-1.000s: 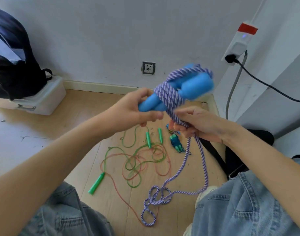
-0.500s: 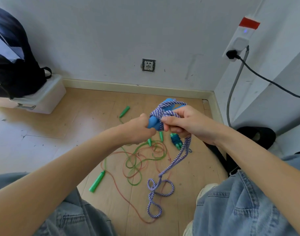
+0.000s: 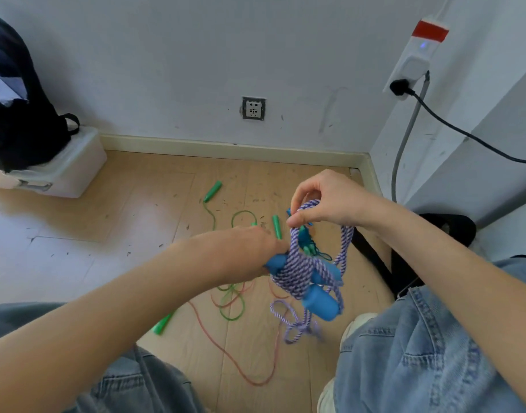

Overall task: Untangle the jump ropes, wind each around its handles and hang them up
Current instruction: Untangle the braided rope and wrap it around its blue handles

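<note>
1. Pale wooden floor (image 3: pixel 130 222) meets a grey-white wall (image 3: pixel 166 70) at a cream skirting board, and the person's two bare arms reach out over it from denim-clad knees.
2. Left hand (image 3: pixel 249 251) is clenched around one end of the pair of bright blue foam handles (image 3: pixel 318 299), which point down and to the right.
3. Purple-and-white braided jump rope (image 3: pixel 300 269) is wound in many tight turns around the middle of those handles.
4. Right hand (image 3: pixel 324 201) is higher up, its thumb and fingers pinching a loop of the same braided rope that rises from the bundle.
5. Loose coils of that rope hang below the handles, blurred, just above the floor.
6. Small teal handles (image 3: pixel 305 242) of another rope show through the raised loop; whether they lie on the floor or hang is unclear.
7. Thin green plastic jump rope (image 3: pixel 234 305) lies tangled on the floor under the hands, with a thin red cord (image 3: pixel 240 371) crossing it.
8. Green stick handles lie apart: one (image 3: pixel 212 191) near the skirting, one (image 3: pixel 276 226) just beside the left hand, one (image 3: pixel 164 322) by the left knee.
9. Dark backpack (image 3: pixel 14 114) rests on a white plastic box (image 3: pixel 71 171) at far left.
10. White wall socket (image 3: pixel 253 108) sits above the skirting; a white power strip (image 3: pixel 416 55) with a black plug hangs on the right wall.
</note>
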Demonstrator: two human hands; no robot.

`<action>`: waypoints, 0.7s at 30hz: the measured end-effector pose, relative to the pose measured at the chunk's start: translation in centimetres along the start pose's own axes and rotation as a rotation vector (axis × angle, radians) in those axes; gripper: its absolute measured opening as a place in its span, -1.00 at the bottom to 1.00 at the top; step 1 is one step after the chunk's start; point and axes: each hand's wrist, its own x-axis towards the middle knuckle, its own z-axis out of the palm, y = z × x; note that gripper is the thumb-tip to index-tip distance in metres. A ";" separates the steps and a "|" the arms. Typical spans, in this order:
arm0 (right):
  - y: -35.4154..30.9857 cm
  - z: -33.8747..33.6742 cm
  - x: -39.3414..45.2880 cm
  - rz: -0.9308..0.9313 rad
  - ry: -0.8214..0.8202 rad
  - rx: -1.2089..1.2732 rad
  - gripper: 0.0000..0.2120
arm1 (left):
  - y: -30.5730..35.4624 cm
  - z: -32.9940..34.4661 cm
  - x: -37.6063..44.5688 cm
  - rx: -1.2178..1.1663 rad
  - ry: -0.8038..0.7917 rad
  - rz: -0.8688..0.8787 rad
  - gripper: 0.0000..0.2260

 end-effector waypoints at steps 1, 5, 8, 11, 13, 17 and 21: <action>0.1 0.0 0.0 0.004 -0.029 0.039 -0.85 | 0.0 -0.6 -0.4 -0.051 0.003 0.048 -0.76; 0.0 -0.9 -0.1 0.078 -0.198 0.358 -0.77 | -1.0 -2.6 -2.0 -0.288 0.244 0.163 -0.85; 1.7 -1.5 -0.3 0.162 -0.288 0.554 -0.86 | -1.2 -3.4 -2.8 -0.672 0.374 0.193 -0.68; 2.5 -0.7 0.1 0.196 -0.250 0.994 -0.59 | -1.3 -3.7 -2.9 -0.988 0.423 0.244 -0.57; 1.6 0.6 -0.6 0.082 -0.340 0.888 -0.81 | -1.5 -3.7 -2.6 -1.157 0.484 0.143 -0.67; -0.3 1.9 -0.8 -0.025 -0.277 1.063 -0.75 | -2.1 -3.5 -2.0 -1.424 0.498 -0.114 -0.83; -0.7 2.8 -0.8 -0.049 -0.142 0.666 -0.92 | -2.7 -3.2 -1.5 -1.596 0.496 -0.275 -0.89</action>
